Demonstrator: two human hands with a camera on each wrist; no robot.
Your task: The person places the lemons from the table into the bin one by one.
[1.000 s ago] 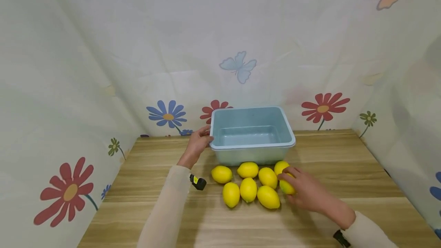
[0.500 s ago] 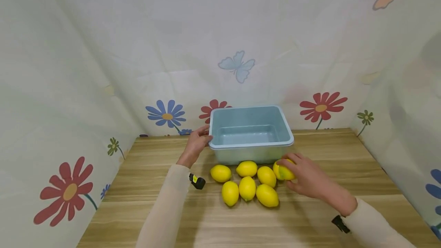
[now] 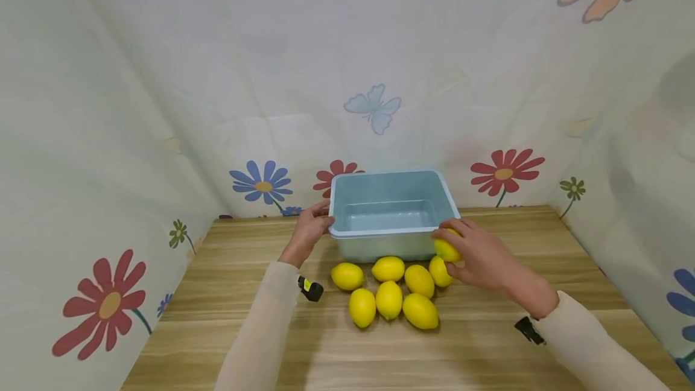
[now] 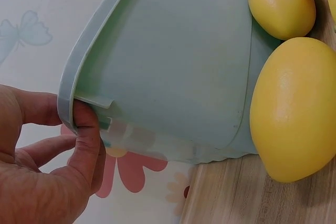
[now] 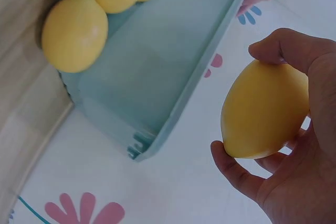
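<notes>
A light blue plastic basin stands at the back of the table, with nothing inside. My left hand grips its left rim, thumb and fingers pinching the edge in the left wrist view. My right hand holds a lemon between thumb and fingertips, raised beside the basin's front right corner. Several more lemons lie in two loose rows on the table in front of the basin. One lemon sits just below my right hand, partly covered by it.
The wooden table meets a pale cloth wall printed with flowers and butterflies behind the basin. Similar cloth hangs at both sides. A black wrist strap piece shows at the left sleeve, another at the right.
My right hand has lifted a lemon from the right end of the group and carried it up and back toward the basin's front right corner. The left hand keeps its grip on the rim.
</notes>
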